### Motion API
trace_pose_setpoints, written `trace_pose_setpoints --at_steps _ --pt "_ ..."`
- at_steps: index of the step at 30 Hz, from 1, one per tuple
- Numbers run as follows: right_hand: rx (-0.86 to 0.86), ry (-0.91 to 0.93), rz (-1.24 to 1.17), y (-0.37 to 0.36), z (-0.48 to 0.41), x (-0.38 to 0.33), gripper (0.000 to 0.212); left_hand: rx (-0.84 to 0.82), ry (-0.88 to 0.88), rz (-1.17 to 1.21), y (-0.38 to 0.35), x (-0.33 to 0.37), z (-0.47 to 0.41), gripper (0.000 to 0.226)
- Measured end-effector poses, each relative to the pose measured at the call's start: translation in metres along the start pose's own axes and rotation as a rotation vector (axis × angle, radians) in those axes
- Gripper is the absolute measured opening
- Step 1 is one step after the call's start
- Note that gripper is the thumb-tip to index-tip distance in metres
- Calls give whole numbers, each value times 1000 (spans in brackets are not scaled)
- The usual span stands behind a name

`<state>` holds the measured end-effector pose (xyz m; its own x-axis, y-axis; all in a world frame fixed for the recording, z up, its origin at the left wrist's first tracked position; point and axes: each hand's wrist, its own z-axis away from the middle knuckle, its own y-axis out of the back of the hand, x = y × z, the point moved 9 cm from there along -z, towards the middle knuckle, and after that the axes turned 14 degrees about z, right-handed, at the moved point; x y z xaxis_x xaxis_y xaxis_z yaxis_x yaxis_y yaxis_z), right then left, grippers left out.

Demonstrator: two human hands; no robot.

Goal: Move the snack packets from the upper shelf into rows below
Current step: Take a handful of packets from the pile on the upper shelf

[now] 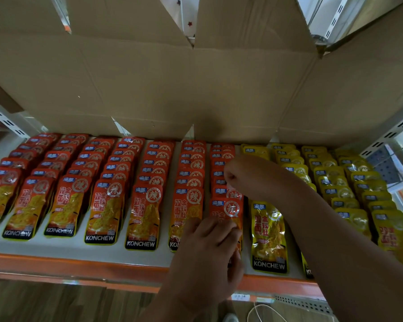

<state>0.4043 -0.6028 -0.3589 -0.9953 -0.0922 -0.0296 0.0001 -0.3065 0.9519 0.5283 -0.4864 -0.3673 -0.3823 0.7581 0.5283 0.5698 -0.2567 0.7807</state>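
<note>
Red snack packets point(102, 205) lie in several overlapping rows across the left and middle of a white shelf point(79, 254); yellow packets point(269, 235) fill the rows on the right. My left hand point(209, 247) grips the front red packet point(227, 209) of the rightmost red row, fingers over its lower half. My right hand point(244, 175) is curled above the same row, touching the packets behind; whether it pinches one is hidden.
A large open cardboard box point(172, 77) stands behind the rows, its flaps rising over the shelf. Grey perforated uprights point(382, 138) frame both sides. The shelf has an orange front edge point(56, 263). A white cable point(263, 312) lies on the wooden floor below.
</note>
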Motion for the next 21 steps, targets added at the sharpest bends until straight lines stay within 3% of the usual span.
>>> trace_pose_setpoints --at_steps 7,12,16,21 --pt "-7 -12 -22 6 -1 2 22 0 -6 -2 0 1 0 30" --pt "228 -157 -67 44 -18 26 11 0 -2 -7 0 1 0 30" --pt "150 -184 2 37 -48 27 25 -1 3 1 -1 0 0 31" --pt "69 -212 79 26 -65 27 18 -10 12 1 -1 0 0 31"
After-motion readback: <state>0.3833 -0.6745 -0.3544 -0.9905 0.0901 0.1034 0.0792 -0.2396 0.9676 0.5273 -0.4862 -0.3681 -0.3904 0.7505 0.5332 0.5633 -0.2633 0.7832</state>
